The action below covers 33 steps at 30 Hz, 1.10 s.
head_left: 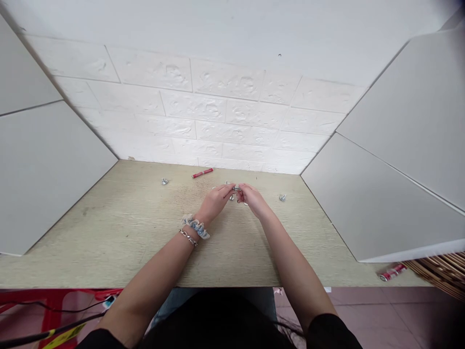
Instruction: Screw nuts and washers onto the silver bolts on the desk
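Observation:
My left hand (217, 201) and my right hand (251, 196) meet over the middle of the table, fingertips pinched on the two ends of a small silvery metal bolt (237, 188). Its finer shape is too small to make out. Just below and behind the fingers lie more small metal pieces (231, 197), partly hidden by my hands. A similar small bolt (164, 181) rests on the table to the left. Another bolt (282, 197) lies to the right. My left wrist wears a scrunchie and a chain bracelet.
On the wooden table (145, 242), a red marker-like stick (202, 173) lies near the white brick-patterned wall (232, 106). A red cylinder (392, 272) and a woven brown item (439, 271) sit at the right front corner. Grey-white panels (47, 179) flank both sides.

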Tool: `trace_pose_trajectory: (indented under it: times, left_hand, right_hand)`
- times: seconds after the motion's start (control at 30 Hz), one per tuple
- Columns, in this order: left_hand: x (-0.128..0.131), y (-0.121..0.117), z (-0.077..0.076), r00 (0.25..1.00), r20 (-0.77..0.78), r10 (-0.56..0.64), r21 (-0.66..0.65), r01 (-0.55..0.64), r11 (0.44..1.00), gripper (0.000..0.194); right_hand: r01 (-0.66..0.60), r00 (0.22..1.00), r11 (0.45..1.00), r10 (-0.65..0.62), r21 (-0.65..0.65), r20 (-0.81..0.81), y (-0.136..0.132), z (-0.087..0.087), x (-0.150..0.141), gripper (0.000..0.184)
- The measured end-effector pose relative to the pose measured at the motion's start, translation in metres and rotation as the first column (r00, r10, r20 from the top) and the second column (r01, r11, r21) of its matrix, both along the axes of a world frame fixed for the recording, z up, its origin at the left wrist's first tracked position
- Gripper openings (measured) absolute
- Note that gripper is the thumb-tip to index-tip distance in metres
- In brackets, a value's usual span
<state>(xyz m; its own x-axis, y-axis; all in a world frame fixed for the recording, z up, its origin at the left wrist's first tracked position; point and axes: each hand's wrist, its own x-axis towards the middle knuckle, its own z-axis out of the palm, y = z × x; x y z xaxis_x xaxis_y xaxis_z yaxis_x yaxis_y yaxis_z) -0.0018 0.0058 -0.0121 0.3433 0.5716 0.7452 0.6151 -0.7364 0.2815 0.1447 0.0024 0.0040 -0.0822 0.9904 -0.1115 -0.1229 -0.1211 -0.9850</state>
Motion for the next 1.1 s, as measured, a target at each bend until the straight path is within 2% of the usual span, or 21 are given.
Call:
trace_pose_trajectory:
  times: [0.1, 0.23, 0.4, 0.5, 0.8, 1.1]
  left_hand:
    - [0.0, 0.001, -0.002, 1.0, 0.005, 0.008, -0.016, -0.008, 1.0, 0.024]
    - [0.001, 0.001, -0.003, 1.0, 0.016, -0.022, -0.01, 0.022, 1.0, 0.025]
    - [0.003, -0.003, 0.001, 0.998, 0.008, -0.065, 0.057, 0.065, 0.996, 0.023]
    - [0.003, -0.004, 0.003, 0.998, -0.009, -0.064, 0.077, 0.065, 0.995, 0.023]
    - [0.002, 0.0, -0.003, 0.999, 0.002, -0.052, -0.004, 0.052, 0.999, 0.025]
    - [0.0, 0.0, -0.001, 1.0, 0.022, -0.012, -0.047, 0.013, 0.999, 0.025]
  right_hand:
    - [-0.007, 0.998, 1.0, 0.007, 0.001, -0.057, -0.001, 0.003, 0.0, 0.023]
    - [0.027, 0.999, 0.999, -0.028, -0.043, -0.023, 0.0, 0.003, 0.001, 0.027]
    - [-0.013, 0.998, 0.987, 0.022, -0.161, 0.055, 0.004, -0.004, 0.001, 0.054]
    - [-0.06, 0.992, 0.985, 0.077, -0.162, 0.096, 0.003, -0.007, 0.002, 0.061]
    - [-0.101, 0.994, 0.991, 0.096, -0.09, -0.054, 0.004, -0.008, 0.003, 0.046]
    - [-0.053, 0.994, 0.996, 0.045, -0.073, -0.102, -0.002, 0.003, 0.001, 0.033]
